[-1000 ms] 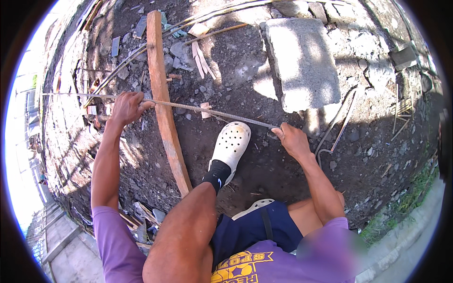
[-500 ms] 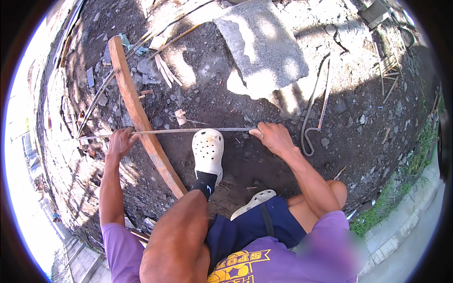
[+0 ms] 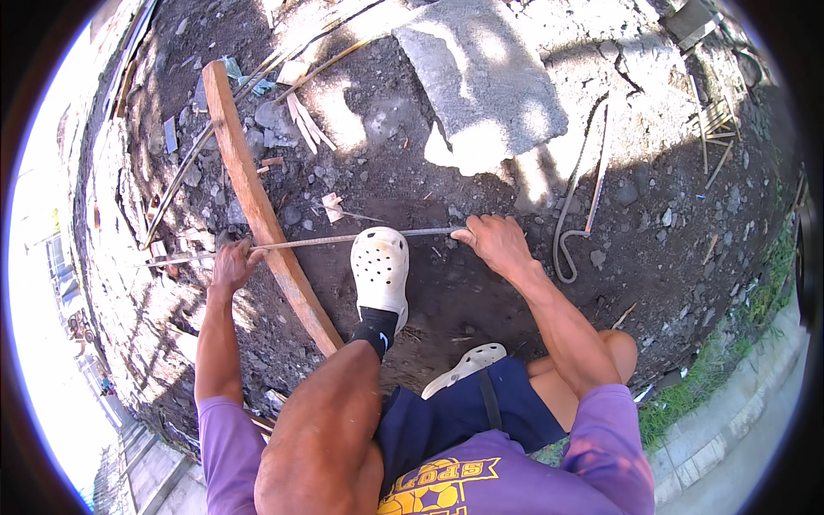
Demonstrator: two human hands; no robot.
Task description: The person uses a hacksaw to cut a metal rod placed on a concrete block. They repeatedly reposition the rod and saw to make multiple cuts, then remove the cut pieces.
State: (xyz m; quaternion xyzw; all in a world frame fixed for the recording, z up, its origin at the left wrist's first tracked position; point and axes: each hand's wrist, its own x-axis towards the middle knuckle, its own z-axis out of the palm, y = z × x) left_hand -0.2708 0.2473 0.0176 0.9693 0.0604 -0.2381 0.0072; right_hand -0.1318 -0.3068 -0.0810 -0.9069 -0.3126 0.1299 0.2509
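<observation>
Metal rod (image 3: pixel 318 242) stretching between two hands, low over the dirt (image 3: pixel 459 296)!

Fingers curled, the left hand (image 3: pixel 232 264) is gripping it beside the wooden beam (image 3: pixel 240 172), with one end sticking out past that fist; the right hand (image 3: pixel 498 245) is holding the other side, thumb lying against the metal. From where I'm standing, the rod is crossing over the beam and running under the white clog's (image 3: pixel 380 275) toe. Beyond, a concrete slab (image 3: pixel 481 86) is catching patchy sun, while a bent rod (image 3: pixel 556 245) is lying rightward.
</observation>
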